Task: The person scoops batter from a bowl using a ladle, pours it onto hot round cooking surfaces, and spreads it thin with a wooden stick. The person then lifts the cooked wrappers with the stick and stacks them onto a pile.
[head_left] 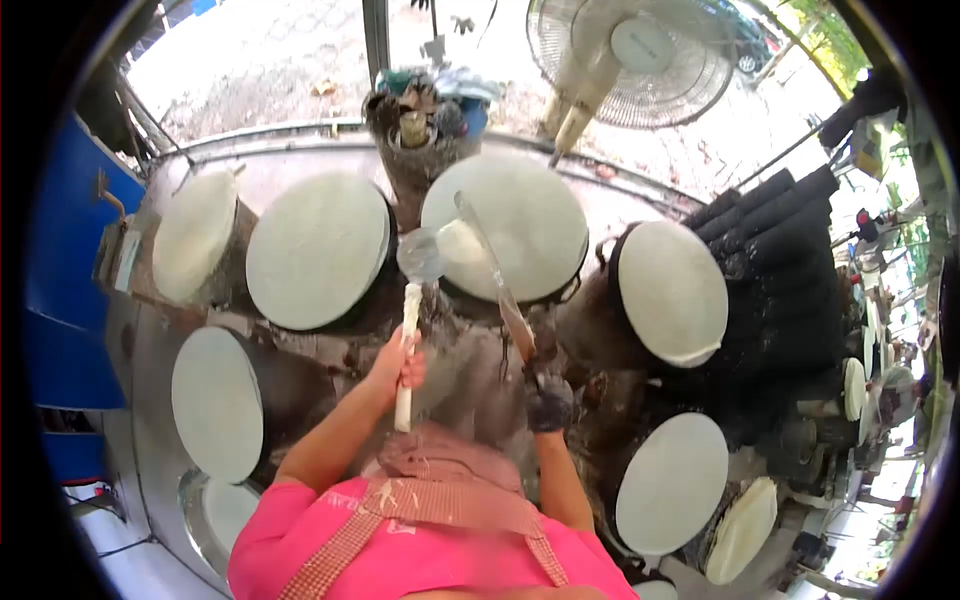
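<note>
My left hand [398, 362] is bare and wrapped round the pale handle of a ladle [419, 256]. The round head of the ladle is beside the left edge of a large round griddle [540, 225]. My right hand [549, 402], in a dark glove, is closed round the handle of a long flat blade [487, 255]. The blade reaches up and left over that griddle. A small white mound [461, 243] lies on the griddle, between the ladle head and the blade.
Other round pale griddles [318, 250] stand in an arc around me, with one on the right [673, 292] and one at lower left [217, 405]. A bucket [425, 150] of cloths stands beyond, a fan [632, 55] behind. Black corrugated sheeting [775, 290] is at right.
</note>
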Demonstrator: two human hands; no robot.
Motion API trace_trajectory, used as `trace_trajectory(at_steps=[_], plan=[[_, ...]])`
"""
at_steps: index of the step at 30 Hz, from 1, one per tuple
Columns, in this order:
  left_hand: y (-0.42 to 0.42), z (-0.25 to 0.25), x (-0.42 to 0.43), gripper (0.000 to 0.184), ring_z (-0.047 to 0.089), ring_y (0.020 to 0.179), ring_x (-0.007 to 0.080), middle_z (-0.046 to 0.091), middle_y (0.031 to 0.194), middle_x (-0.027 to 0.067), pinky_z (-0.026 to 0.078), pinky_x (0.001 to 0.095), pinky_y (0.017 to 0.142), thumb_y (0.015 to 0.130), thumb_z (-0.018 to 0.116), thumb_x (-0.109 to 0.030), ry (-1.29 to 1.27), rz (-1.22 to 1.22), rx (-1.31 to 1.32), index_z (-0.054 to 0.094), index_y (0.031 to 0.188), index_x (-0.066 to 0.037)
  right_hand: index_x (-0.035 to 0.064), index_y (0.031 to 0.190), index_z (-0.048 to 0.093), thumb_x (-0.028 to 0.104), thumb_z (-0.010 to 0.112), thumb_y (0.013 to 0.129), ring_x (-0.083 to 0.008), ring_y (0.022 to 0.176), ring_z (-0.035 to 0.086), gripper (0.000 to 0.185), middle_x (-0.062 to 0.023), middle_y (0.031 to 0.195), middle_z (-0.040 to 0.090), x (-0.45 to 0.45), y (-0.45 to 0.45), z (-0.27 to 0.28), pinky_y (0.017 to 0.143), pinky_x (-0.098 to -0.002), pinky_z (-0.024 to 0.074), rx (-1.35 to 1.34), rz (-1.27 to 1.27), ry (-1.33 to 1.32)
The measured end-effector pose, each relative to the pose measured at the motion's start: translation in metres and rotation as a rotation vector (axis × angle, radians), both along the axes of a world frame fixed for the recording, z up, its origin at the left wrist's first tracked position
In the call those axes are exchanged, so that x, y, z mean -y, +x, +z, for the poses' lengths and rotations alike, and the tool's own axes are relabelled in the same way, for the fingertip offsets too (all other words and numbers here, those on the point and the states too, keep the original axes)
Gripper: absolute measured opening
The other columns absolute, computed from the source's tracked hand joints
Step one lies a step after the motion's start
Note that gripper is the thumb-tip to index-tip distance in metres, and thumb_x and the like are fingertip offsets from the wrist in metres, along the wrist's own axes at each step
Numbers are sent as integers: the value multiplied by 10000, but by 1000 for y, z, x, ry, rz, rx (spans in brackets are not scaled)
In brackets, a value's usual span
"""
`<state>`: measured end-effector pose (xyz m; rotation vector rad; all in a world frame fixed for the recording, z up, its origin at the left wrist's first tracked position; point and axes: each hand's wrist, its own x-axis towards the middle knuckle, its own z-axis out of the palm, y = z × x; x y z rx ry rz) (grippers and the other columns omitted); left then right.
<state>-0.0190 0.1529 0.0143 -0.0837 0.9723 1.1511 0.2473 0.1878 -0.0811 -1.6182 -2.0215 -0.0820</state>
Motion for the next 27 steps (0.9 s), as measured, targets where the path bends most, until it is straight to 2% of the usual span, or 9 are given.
trace_trajectory(at_steps=[4,8,13,16,19,20,21,24,27], plan=[[-11,-2,10,202,295,350,50,317,518,-26,223,199,259,879,394,-300,-186,4,645,384,813,-109,18,843,595,187,584,735,-288,573,534,201,-140,657,564,16,-16,33,543,-370,430,-98,34,-85],[-6,11,24,412,281,322,94,296,434,-15,244,221,296,845,432,-366,-202,-116,1066,319,557,-95,1,1004,564,157,579,747,-300,666,564,302,-167,773,596,34,-8,43,621,-352,451,-245,44,-227],[30,9,44,423,312,354,109,315,453,0,279,239,326,852,415,-374,-190,-147,974,331,560,-80,44,999,570,200,607,730,-301,700,561,312,-160,808,601,59,59,38,652,-341,444,-457,-104,-357],[67,-4,62,412,319,362,109,326,464,0,299,237,342,856,417,-358,-242,-146,1029,344,570,-71,76,986,571,373,566,745,-338,775,562,383,-170,838,595,73,147,22,676,-378,437,-532,-368,-498],[105,-13,72,407,319,355,107,326,454,-1,309,240,343,858,418,-348,-310,-136,1054,343,568,-73,94,968,570,465,483,776,-345,790,546,426,-169,859,588,86,247,15,676,-396,429,-249,-792,-527],[114,-15,73,406,318,352,106,326,450,-1,312,243,343,860,416,-346,-338,-125,1043,342,567,-74,83,927,576,472,453,790,-342,768,551,430,-174,832,588,99,273,24,654,-393,436,-437,-771,-381],[125,-14,73,414,314,341,106,324,440,3,322,247,342,866,404,-345,-361,-156,1032,341,561,-72,74,912,577,445,455,799,-337,725,554,407,-168,789,591,103,303,17,625,-389,439,-150,-967,-521],[147,-18,75,267,333,392,88,328,524,17,290,217,332,879,389,-245,-326,-159,1022,498,998,-32,87,948,573,421,462,797,-335,709,560,382,-160,762,595,123,327,36,611,-393,440,-179,-892,-372],[164,-16,64,265,318,392,89,333,538,18,289,221,335,876,391,-268,-366,-211,1040,499,906,-27,136,1001,572,425,469,783,-327,740,574,376,-160,802,601,137,303,41,661,-414,442,-43,-699,-470]])
